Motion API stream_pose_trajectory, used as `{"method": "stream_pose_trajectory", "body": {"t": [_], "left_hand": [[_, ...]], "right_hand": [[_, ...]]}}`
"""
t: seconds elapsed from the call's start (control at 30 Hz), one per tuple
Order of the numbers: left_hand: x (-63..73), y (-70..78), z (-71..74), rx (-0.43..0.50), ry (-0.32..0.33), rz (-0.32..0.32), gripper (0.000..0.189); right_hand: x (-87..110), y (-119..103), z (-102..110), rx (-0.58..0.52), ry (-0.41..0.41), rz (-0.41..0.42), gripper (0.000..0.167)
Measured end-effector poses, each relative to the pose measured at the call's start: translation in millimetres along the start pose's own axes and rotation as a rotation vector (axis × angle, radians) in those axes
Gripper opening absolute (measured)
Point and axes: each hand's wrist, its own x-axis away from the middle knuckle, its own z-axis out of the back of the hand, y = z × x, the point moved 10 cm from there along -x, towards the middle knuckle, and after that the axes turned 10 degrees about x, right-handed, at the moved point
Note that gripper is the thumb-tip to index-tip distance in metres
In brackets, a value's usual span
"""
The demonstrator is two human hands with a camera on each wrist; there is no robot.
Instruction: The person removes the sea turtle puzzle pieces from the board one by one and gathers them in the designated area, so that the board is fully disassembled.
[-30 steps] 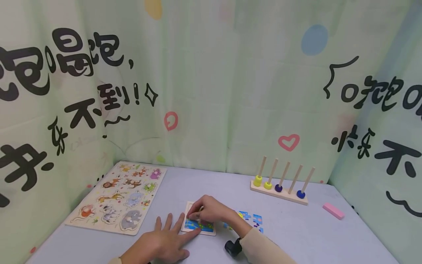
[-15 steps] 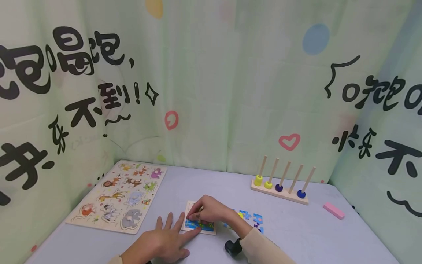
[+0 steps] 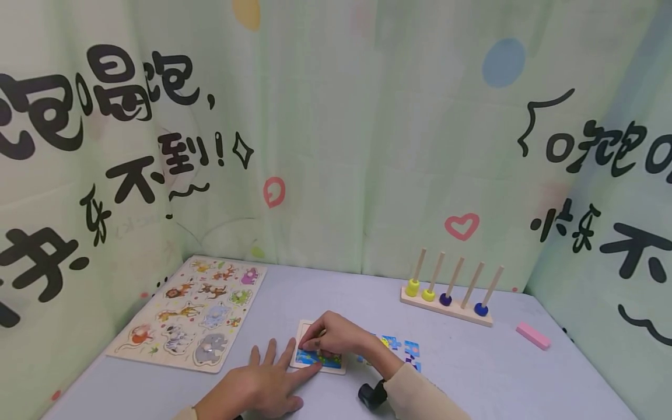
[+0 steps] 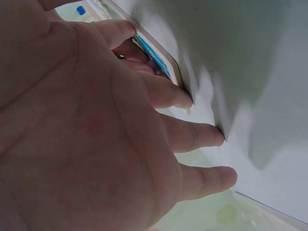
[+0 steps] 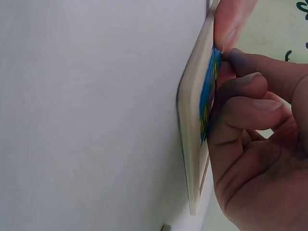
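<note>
A small wooden-framed jigsaw puzzle with blue and green pieces in its lower part lies on the table in the head view. My left hand rests beside it with fingers spread, the index finger on the frame's near edge. In the left wrist view, the left hand's straight fingers reach the table and frame. My right hand bends over the puzzle, its thumb and index finger pinching a puzzle piece, mostly hidden, near the left side. The right wrist view shows the right hand's curled fingers against the blue pieces.
Loose jigsaw pieces lie right of the puzzle, partly behind the right forearm. A large animal puzzle board is at left. Farther back stand a peg rack with beads and a pink block. A black object sits by the right sleeve.
</note>
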Motion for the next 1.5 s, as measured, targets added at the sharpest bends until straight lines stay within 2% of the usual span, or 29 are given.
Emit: {"method": "stream_pose_trajectory", "body": {"t": [0.2,0.33,0.67,0.87,1.07,1.2,1.27,1.43,1.5], "left_hand": [[8.2,7.5,4.9,-0.008,0.009,-0.023,0.067],[16.4,10.3,7.9,-0.02,-0.008,-0.031,0.071],[28.5,9.1,11.6,-0.028,-0.043,-0.038,0.077],[23.6,4.4,6.1,-0.037,-0.06,-0.028,0.078],[10.4,-3.1,2.1,-0.037,-0.05,-0.074,0.079],[3.1,-7.8,-1.2,-0.037,-0.049,-0.078,0.08],[9.0,-3.4,2.6,-0.027,-0.05,-0.067,0.079],[42.4,25.2,25.3,-0.01,-0.082,0.025,0.075],[46.9,30.2,27.9,-0.018,-0.111,0.039,0.076]], "right_hand": [[0.6,3.3,-1.7,-0.025,-0.011,-0.007,0.012],[1.4,4.1,-3.8,-0.033,-0.013,-0.002,0.012],[-0.9,1.7,-5.0,-0.032,-0.021,0.006,0.012],[-0.5,3.4,-4.0,-0.052,-0.019,-0.018,0.012],[-1.2,5.7,-3.0,-0.063,-0.012,-0.033,0.012],[-0.6,6.6,-2.3,-0.057,0.007,-0.048,0.011],[-0.4,6.2,-2.0,-0.052,0.016,-0.055,0.011],[1.1,3.1,-0.7,-0.016,0.033,-0.06,0.012],[1.5,2.0,0.2,0.004,0.04,-0.059,0.012]]}}
